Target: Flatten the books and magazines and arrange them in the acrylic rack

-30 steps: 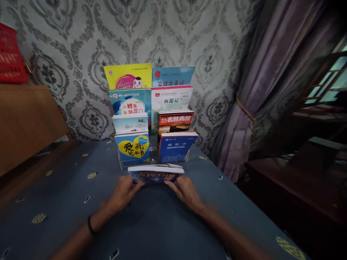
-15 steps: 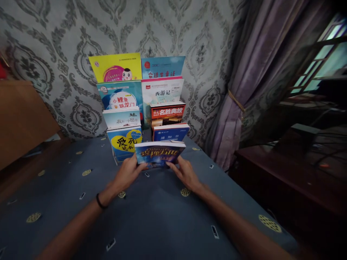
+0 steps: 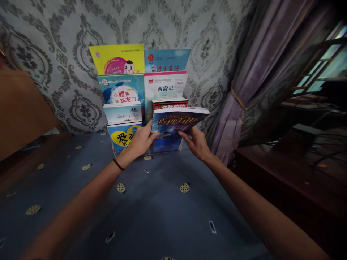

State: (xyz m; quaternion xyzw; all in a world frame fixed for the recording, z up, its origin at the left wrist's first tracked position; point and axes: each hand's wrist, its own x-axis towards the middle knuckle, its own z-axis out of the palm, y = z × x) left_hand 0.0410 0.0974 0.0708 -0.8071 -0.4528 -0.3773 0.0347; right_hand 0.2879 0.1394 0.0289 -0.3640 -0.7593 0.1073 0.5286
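Observation:
A dark blue book with gold lettering (image 3: 177,121) is gripped at both lower sides, tilted, its white page edge facing up. My left hand (image 3: 142,139) holds its left side, close to a blue book with a yellow heart (image 3: 119,139). My right hand (image 3: 197,142) holds the right side, thumb on the cover. Behind and below it stands a blue book (image 3: 165,144), mostly covered. Also partly hidden behind it is a red-and-black book (image 3: 172,104). The books stand in two tiered columns, in what looks like a clear stand.
Further back stand a white book (image 3: 165,86), a light blue one (image 3: 167,59), a teal one (image 3: 121,88) and a yellow one (image 3: 118,57). Patterned blue cloth (image 3: 151,206) covers the surface. A tied purple curtain (image 3: 230,119) and cardboard box (image 3: 24,112) flank it.
Both hands have moved the dark blue book up and to the right, now in front of the right column. It covers much of the lower books there.

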